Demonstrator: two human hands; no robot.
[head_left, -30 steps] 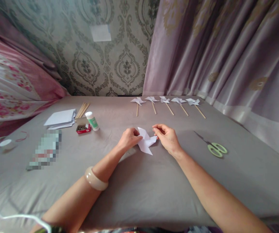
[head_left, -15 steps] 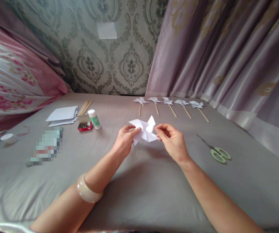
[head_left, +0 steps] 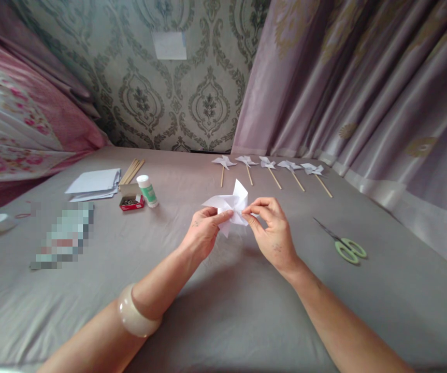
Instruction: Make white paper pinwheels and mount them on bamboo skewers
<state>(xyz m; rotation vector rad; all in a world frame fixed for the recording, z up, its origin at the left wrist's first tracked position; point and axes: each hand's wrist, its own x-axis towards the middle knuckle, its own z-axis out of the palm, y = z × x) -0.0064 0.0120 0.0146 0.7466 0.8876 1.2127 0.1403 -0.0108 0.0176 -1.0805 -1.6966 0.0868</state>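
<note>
A white paper pinwheel (head_left: 236, 203) with folded blades is held up above the cloth, in front of me. My left hand (head_left: 203, 231) grips it from the left, the thumb lying on the paper close to the centre. Thumb and forefinger of my right hand (head_left: 273, 233) pinch the paper at the pinwheel's right side, by the middle. One blade points up and another stretches out to the left over my left fingers. No stick is visible on this pinwheel. The fingers behind the paper are partly hidden.
Several finished pinwheels on sticks (head_left: 269, 163) lie in a row at the back. Green-handled scissors (head_left: 349, 249) lie right. Left are folded white paper (head_left: 93, 184), wooden sticks (head_left: 132, 172), a small red box of metal pieces (head_left: 132, 202), a glue stick (head_left: 147, 190) and a blurred-out item (head_left: 66, 233).
My right hand has moved left, bringing the right blade's edge in toward the pinwheel's centre. My left hand keeps its hold. The view has shifted slightly.
</note>
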